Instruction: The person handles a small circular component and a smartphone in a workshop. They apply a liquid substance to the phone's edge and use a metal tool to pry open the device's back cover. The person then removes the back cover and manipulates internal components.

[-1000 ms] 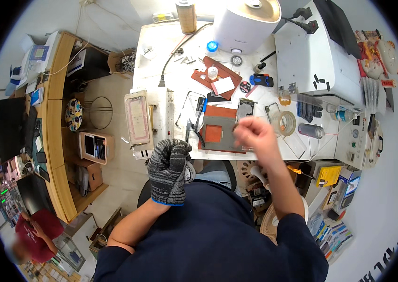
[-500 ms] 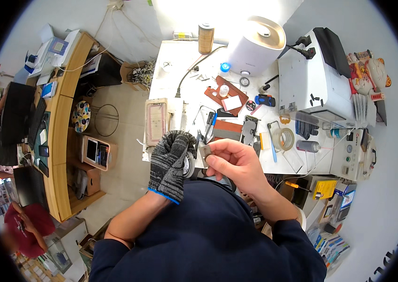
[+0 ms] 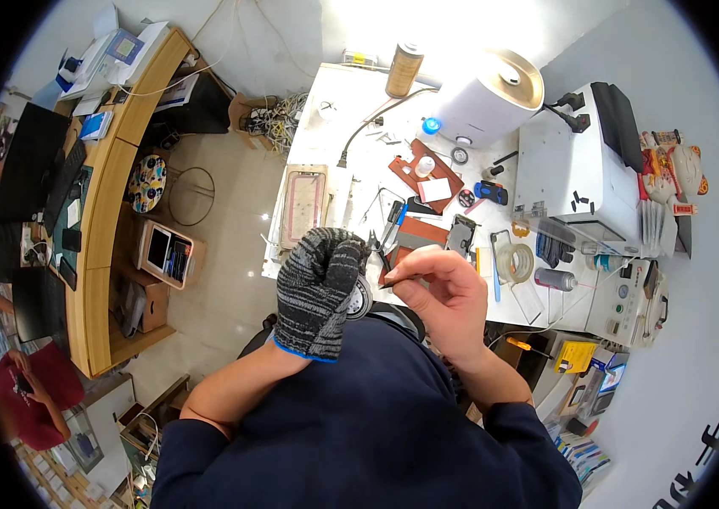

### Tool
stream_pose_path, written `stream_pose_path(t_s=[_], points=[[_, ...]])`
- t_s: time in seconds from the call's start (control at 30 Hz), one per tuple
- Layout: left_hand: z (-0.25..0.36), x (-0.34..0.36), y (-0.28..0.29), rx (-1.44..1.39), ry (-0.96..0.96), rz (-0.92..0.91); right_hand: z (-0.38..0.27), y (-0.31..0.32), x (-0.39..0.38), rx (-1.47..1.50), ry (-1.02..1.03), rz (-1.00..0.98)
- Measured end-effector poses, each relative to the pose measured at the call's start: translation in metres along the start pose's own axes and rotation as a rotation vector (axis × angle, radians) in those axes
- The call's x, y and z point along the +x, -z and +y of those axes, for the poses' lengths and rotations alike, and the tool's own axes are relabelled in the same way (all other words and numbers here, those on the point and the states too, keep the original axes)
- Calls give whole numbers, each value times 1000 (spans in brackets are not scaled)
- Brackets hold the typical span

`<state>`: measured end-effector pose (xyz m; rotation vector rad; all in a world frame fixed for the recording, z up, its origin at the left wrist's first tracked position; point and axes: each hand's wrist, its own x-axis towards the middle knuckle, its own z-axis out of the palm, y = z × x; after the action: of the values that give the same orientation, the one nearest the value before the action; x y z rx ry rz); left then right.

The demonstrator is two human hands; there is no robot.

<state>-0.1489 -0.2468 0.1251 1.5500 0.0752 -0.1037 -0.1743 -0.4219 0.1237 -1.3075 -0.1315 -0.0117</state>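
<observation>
My left hand [image 3: 321, 293], in a grey-black knit glove with a blue cuff, is closed, and whatever it may hold is hidden. My bare right hand [image 3: 446, 299] pinches a small thin flat piece [image 3: 389, 285] between thumb and fingers. It is seen almost edge-on and looks dark. Between the hands, below them, part of a round silver-rimmed thing [image 3: 359, 299] shows beside the glove. Just beyond the hands on the white table [image 3: 351, 110] lie dark pliers [image 3: 383, 242], a blue pen-like tool [image 3: 401, 214] and a brown mat [image 3: 424, 231].
A framed phone screen [image 3: 304, 204] lies at the table's left. A tape roll [image 3: 515, 262], a phone frame [image 3: 461, 233] and a grey bottle [image 3: 553, 279] lie to the right. Behind stand a white humidifier-like container [image 3: 487, 97] and a large white machine [image 3: 576, 161].
My right hand has turned the flat piece, which showed its grey face before and is nearly edge-on now. The whole view has shifted and tilted slightly. My left hand stays closed.
</observation>
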Motion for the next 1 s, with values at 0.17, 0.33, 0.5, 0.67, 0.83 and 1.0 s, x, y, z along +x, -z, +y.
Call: stream_pose_path(t_s=[0.17,0.33,0.5,0.67,0.83,1.0], points=[[1,1,5,12,15,-40,6,-10,-1,-49,51,34],[3,2,5,-76,85,-40,5,-12,1,-180,100,32],[7,2,3,-67,67,-49,6,-12,1,-221,125,27],[5,1,3,-122,128,-64,6,-13,2,-208,113,11],[-9,2,8,-461,357,-178,-9,-19,0,-238,176,40],[-34,5,19,-440,327,-349,-23,-26,2,-429,351,-40]])
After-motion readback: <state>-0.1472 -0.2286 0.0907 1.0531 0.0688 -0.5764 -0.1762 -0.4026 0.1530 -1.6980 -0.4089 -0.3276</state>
